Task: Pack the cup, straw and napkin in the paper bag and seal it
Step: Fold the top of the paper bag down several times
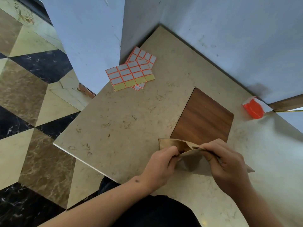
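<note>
Brown paper bag (193,163), mouth pinched by left hand (161,167) and right hand (229,163), near table (123,128) edge. 2 label sheets (131,74) far side; orange-white packet (255,108) by wall.

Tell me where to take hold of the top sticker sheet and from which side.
Take the top sticker sheet by its yellow-label edge, coming from the near side. It lies flat on the table, so a straight pinch probably won't catch; that edge faces the person and overlaps the lower sheet, likely letting a fingertip slip under. Both hands, left and right, currently hold the paper bag.
</note>
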